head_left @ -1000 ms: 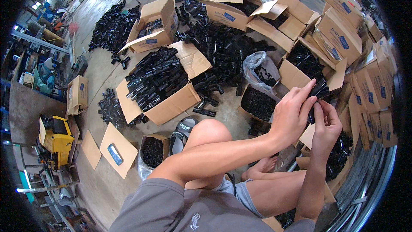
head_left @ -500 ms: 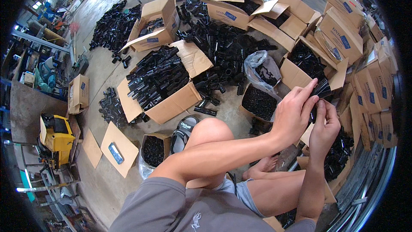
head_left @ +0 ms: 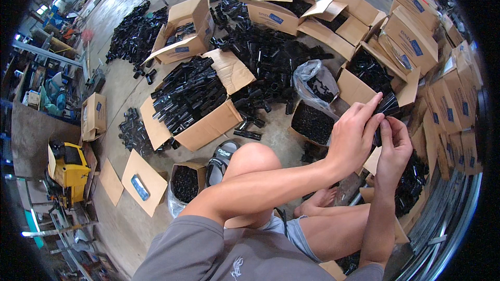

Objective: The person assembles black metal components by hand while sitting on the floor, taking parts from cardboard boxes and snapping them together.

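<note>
Out in front of me to the right, both hands meet at one black tubular plastic part (head_left: 387, 105). My left hand (head_left: 350, 134) is closed around its left side, with the fingers stretched along it. From below and to the right, my right hand (head_left: 394, 143) pinches its lower end with thumb and fingertips. The hands hide much of the part. Under and left of them stands a small box of tiny black pieces (head_left: 312, 124). Just beyond, an open carton (head_left: 358, 88) holds more black parts.
A carton packed with black tubes (head_left: 208, 125) lies left of centre, near heaps of loose parts (head_left: 260, 67). Stacked cartons (head_left: 411, 39) and long metal bars (head_left: 442, 229) line the right. A phone (head_left: 139, 187) rests on cardboard; a yellow machine (head_left: 70, 171) stands far left.
Both hands stay together on the black tubular part, which has tilted slightly and shows more between them. My view has shifted a little.
</note>
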A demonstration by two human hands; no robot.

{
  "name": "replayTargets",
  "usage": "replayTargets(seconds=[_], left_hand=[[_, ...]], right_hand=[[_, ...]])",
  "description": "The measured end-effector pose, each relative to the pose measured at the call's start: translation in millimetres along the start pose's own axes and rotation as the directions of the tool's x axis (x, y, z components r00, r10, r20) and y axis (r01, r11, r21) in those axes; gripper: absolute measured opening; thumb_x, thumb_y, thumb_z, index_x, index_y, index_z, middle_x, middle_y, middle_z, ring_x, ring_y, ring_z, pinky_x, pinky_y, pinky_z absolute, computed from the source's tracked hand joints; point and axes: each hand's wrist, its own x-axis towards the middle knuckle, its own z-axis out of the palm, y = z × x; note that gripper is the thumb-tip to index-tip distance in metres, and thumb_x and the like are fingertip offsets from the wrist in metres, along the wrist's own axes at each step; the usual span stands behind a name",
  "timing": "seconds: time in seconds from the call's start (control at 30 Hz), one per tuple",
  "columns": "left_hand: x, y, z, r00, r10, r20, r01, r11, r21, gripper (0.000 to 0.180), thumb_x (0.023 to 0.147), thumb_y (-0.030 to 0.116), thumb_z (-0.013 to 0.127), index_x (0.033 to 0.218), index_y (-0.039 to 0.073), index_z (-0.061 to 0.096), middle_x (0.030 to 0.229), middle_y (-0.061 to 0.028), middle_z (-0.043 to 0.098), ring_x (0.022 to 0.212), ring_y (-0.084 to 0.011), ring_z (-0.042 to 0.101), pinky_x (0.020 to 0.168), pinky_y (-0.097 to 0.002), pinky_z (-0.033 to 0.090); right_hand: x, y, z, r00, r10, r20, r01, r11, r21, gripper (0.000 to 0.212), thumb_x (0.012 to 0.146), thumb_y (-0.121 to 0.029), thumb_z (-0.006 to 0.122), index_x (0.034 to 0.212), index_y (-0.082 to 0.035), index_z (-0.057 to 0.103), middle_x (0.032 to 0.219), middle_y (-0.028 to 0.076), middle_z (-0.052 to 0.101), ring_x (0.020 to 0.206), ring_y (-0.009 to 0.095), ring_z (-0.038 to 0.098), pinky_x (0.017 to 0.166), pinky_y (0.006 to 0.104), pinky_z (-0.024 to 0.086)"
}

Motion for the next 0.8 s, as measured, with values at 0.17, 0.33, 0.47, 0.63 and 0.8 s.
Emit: replayTargets(seconds=[0.17,0.33,0.47,0.63,0.8], left_hand=[[-1,1,4,1.0,0.006,-0.009,-0.006,1.0,-0.009,0.04,0.096,0.011,0.061,0.136,0.005,0.058,0.098,-0.0188,0.063,0.088,-0.0349,0.064,0.078,-0.0394,0.05],[1,-2,4,1.0,-0.009,0.004,0.009,1.0,-0.006,0.04,0.097,0.013,0.061,0.136,0.004,0.059,0.095,-0.0182,0.062,0.084,-0.0333,0.062,0.075,-0.0392,0.049],[1,-2,3,1.0,-0.006,0.014,0.005,1.0,0.031,0.04,0.098,0.014,0.06,0.136,0.004,0.058,0.095,-0.0184,0.062,0.084,-0.0337,0.062,0.075,-0.0401,0.048],[0,-2,4,1.0,-0.012,0.026,0.012,1.0,0.005,0.039,0.098,0.014,0.059,0.136,0.003,0.058,0.097,-0.0188,0.062,0.086,-0.0343,0.063,0.077,-0.0405,0.048],[0,-3,5,1.0,-0.01,0.027,0.01,1.0,0.001,0.039,0.098,0.013,0.06,0.136,0.002,0.058,0.099,-0.0196,0.064,0.088,-0.0337,0.064,0.079,-0.0391,0.049]], right_hand=[[-1,-2,0,0.999,0.018,-0.037,-0.019,0.999,-0.04,0.017,0.1,-0.013,0.063,0.102,0.004,0.068,0.094,0.004,0.069,0.082,0.008,0.061,0.075,0.0231,0.049],[0,-2,2,0.998,-0.058,-0.022,0.055,0.992,-0.111,0.021,0.102,-0.014,0.06,0.102,0.005,0.069,0.091,0.005,0.07,0.08,0.008,0.061,0.073,0.0225,0.048],[-4,-5,1,0.998,-0.053,-0.021,0.05,0.99,-0.131,0.02,0.101,-0.013,0.061,0.103,0.005,0.069,0.093,0.006,0.07,0.081,0.009,0.061,0.074,0.0233,0.049],[-5,-12,-1,1.0,0.018,0.015,-0.016,0.993,-0.116,0.017,0.1,-0.01,0.062,0.106,0.005,0.069,0.097,0.006,0.07,0.086,0.008,0.062,0.076,0.0224,0.05],[-2,-7,-1,0.999,0.048,-0.009,-0.048,0.998,0.03,0.019,0.099,-0.008,0.064,0.112,0.005,0.068,0.101,0.006,0.07,0.09,0.008,0.064,0.079,0.0221,0.051]])
